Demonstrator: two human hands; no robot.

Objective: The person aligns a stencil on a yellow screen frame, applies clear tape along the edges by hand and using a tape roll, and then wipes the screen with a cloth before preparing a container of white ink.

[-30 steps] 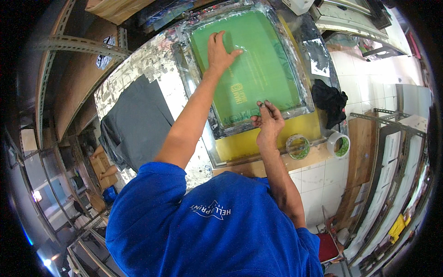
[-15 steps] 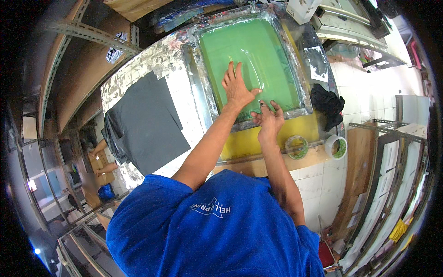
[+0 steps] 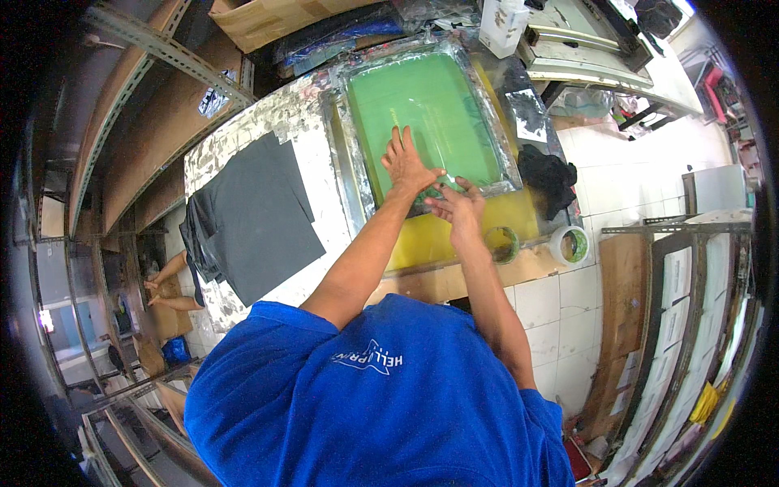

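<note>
A screen-printing frame (image 3: pixel 501 150) with a green mesh panel (image 3: pixel 422 89) lies on the work table. My left hand (image 3: pixel 408 168) rests on the lower part of the green panel, fingers spread and thumb stretched to the right. Just right of it, my right hand (image 3: pixel 458 209) hovers palm-up over the frame's near edge, its fingers half bent and apart. A small pale, shiny bit shows between the left thumb and the right fingertips; I cannot tell what it is. Glossy streaks run across the panel above it. Beneath the frame's near edge is a yellow surface (image 3: pixel 422 245).
Dark grey fabric (image 3: pixel 264 219) covers the table's left part. Two tape rolls, one clear (image 3: pixel 513 246) and one white-rimmed (image 3: pixel 560 250), lie near the front right edge. A black cloth (image 3: pixel 545 180) is bunched at right. Another person's limbs (image 3: pixel 174 302) show at far left.
The view has shifted a little, so the table sits lower and more to the left. Both hands keep nearly the same place on the frame; the right fingers have spread slightly.
</note>
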